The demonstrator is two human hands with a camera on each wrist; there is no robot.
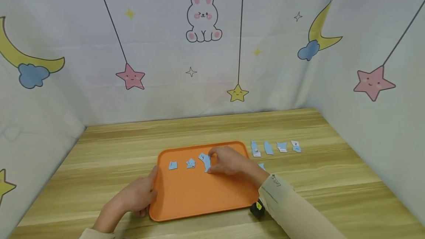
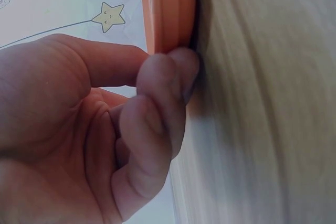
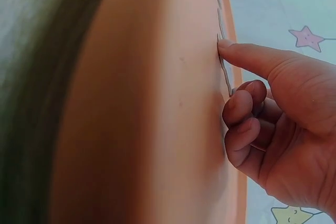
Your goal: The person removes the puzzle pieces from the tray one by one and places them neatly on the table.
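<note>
An orange tray (image 1: 199, 198) lies on the wooden table. My left hand (image 1: 137, 194) grips the tray's left edge; in the left wrist view, thumb and curled fingertips meet at the orange rim (image 2: 176, 14). Over the tray, my right hand (image 1: 229, 160) holds a light-blue jagged puzzle piece (image 1: 204, 160) between thumb and fingers, down at the tray's surface. The right wrist view shows this piece (image 3: 226, 72) edge-on. To its left on the tray lie a small blue piece (image 1: 173, 165) and a star-like blue piece (image 1: 190, 163).
Right of the tray, several blue-and-white pieces form a row, among them a narrow piece (image 1: 268, 148) and one at the right end (image 1: 296, 146). Another piece (image 1: 262, 166) is partly hidden by the right wrist. A black object (image 1: 257, 208) sits by the tray's near right corner.
</note>
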